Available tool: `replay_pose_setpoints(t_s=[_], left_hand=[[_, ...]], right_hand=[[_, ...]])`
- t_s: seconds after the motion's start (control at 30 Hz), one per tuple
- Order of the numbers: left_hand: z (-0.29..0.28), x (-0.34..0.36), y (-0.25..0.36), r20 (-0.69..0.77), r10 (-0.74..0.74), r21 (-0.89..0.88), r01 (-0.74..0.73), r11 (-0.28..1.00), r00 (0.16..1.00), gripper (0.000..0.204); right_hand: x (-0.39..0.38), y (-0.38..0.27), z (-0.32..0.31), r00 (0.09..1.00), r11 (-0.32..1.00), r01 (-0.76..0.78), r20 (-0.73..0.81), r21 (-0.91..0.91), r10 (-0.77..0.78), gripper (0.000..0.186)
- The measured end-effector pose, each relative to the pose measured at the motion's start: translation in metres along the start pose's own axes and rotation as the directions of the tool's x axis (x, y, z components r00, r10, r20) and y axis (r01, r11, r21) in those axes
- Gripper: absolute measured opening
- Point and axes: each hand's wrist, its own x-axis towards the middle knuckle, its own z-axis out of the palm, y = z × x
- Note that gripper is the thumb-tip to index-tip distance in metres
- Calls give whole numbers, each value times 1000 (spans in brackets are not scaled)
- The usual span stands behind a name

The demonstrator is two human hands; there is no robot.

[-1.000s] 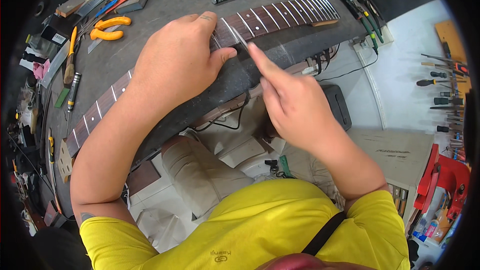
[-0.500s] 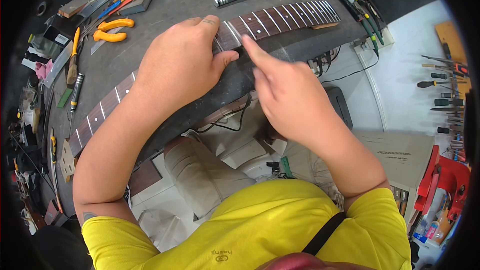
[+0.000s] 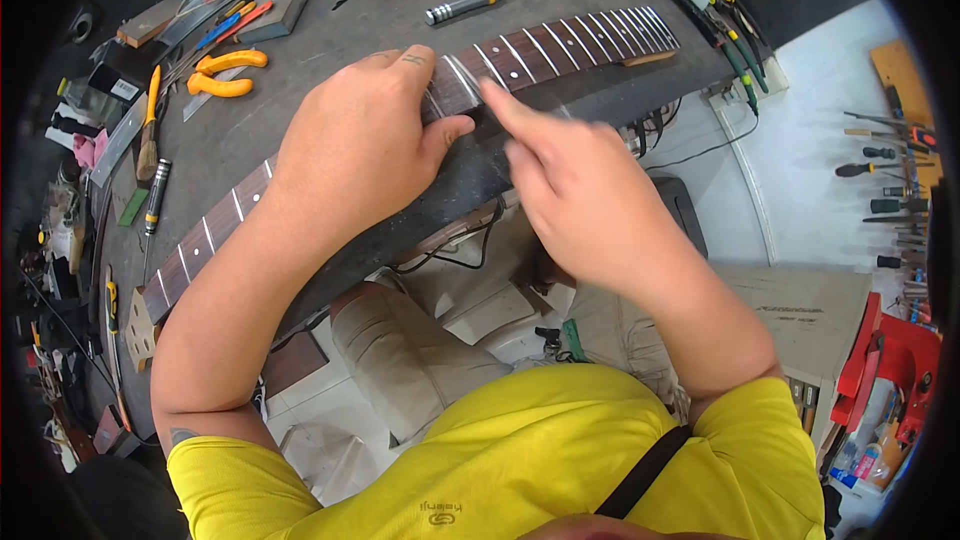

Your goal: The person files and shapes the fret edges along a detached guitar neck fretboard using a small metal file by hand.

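A long guitar neck [image 3: 530, 52] with a dark fretboard, silver frets and pale dot inlays lies slantwise along the near edge of the bench. My left hand [image 3: 360, 135] is closed over its middle, fingers across the far side and thumb at the near edge. Just to the right, my right hand [image 3: 575, 170] has its index finger stretched to the fretboard beside a fret. Its other fingers curl under the palm, and whatever they may hold is hidden. A thin, blurred silvery strip shows between the two hands; its kind is unclear.
Beyond the neck lies a screwdriver [image 3: 466, 6] with a grey and yellow handle. Orange-handled pliers [image 3: 225, 73], a brush [image 3: 148, 130] and another screwdriver [image 3: 157, 195] are at the left. Cutters with green grips [image 3: 742, 70] rest at the bench's right end.
My right fingertip has shifted slightly left and nearer along the fret. The left hand keeps its hold on the neck. The whole view has shifted a little.
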Motion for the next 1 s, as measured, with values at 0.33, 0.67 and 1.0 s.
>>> replay_pose_setpoints(t_s=[0.33, 0.67, 1.0], left_hand=[[-3, 2, 5, 28, -39, 8, 39, 999, 999, 53], [-2, 4, 5, 41, -28, 10, 28, 1000, 999, 52], [-2, 5, 7, 46, -17, 6, 17, 1000, 999, 51]], right_hand=[[13, 2, -1, 999, 998, 49, -20, -27, -49, 50], [16, 6, 2, 998, 992, 57, -16, -111, -60, 50], [23, 9, 0, 999, 997, 44, -17, -66, -46, 52]])
